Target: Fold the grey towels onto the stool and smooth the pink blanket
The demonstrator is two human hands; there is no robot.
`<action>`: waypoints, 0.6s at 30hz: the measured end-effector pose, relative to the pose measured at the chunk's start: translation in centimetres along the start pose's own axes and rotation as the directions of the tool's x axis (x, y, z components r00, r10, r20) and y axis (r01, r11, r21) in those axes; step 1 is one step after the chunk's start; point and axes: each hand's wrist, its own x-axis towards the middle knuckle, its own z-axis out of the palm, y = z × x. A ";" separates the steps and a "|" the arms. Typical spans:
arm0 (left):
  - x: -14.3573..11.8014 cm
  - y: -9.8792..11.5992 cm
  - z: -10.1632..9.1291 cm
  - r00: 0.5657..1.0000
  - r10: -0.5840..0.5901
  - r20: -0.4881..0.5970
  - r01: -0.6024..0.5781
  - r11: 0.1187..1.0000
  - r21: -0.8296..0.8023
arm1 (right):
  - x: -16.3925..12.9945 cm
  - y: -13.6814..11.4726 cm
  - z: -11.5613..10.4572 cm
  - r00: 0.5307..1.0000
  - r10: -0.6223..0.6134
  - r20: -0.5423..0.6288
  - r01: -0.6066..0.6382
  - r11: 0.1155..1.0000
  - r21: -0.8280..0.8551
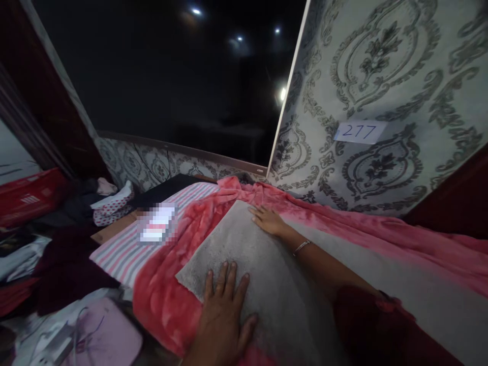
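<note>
A grey sheet of fabric [229, 239] with a straight cut-looking edge lies over a pink-red plush blanket [163, 284]. Flat on its near left part rests my left hand [221, 310], palm down with fingers spread. My right hand [266, 220], with a bracelet at the wrist, reaches in from the right. It lies palm down, fingers apart, by the far corner of the grey fabric. Neither hand grips anything visible. The grey fabric stretches on under my right forearm.
A striped cloth [118, 259] lies left of the blanket, with a blurred-out lit rectangle [158, 223] on it. Farther left are clothes, a red box [30, 195] and a pink item [110, 330] with cables. A large dark screen [171, 76] and a patterned wall [316, 96] stand behind.
</note>
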 end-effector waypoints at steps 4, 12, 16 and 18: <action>0.2 -0.2 -1.4 1.000 -0.009 -0.006 0.009 0.998 -0.055 | 1.2 -0.1 -0.5 0.993 0.080 -0.085 -0.079 0.997 0.009; 1.1 -9.0 -5.4 0.823 -0.565 -0.057 0.537 0.808 -0.244 | 3.0 -1.5 -0.1 0.967 0.170 -0.188 -0.163 0.985 0.051; 2.2 -10.8 -6.6 0.799 -0.565 0.205 0.598 0.716 -0.360 | 3.9 -1.7 -0.3 0.953 0.222 -0.208 -0.212 0.975 0.070; 2.7 -10.7 -6.9 0.801 -0.546 0.246 0.597 0.704 -0.384 | 4.3 -2.0 -0.4 0.951 0.231 -0.208 -0.218 0.972 0.083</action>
